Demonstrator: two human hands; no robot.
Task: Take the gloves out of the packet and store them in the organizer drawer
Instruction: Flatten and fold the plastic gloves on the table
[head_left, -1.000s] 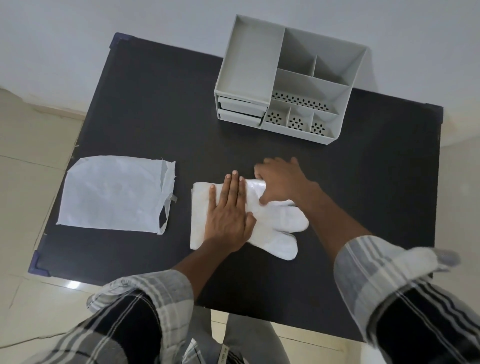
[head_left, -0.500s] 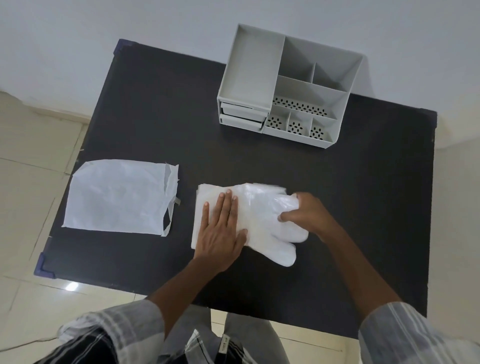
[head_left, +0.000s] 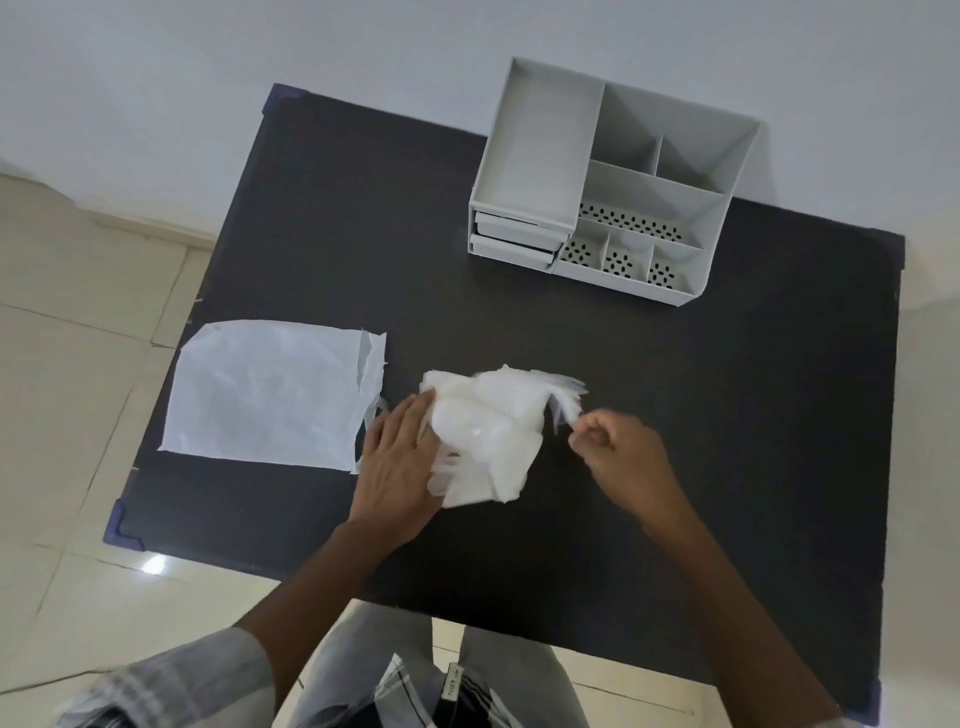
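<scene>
A stack of thin white plastic gloves (head_left: 488, 431) lies crumpled and folded over in the middle of the dark table (head_left: 727, 415). My left hand (head_left: 397, 462) rests flat against the stack's left side, fingers under its edge. To the right, my right hand (head_left: 615, 449) pinches the gloves' loose thin edge between fingertips. The flat, torn white packet (head_left: 270, 395) lies to the left of my left hand. The grey organizer (head_left: 602, 182) stands at the table's back, with two shut drawers (head_left: 514, 239) at its front left.
The organizer has several open compartments, some with perforated bottoms. The table's back edge is against a pale wall. Tiled floor lies to the left and below. My legs and plaid sleeves are at the near edge.
The gloves were lying flat; my right hand has folded their finger end over to the left, so the stack is now bunched. My left hand has slid to the stack's left side.
</scene>
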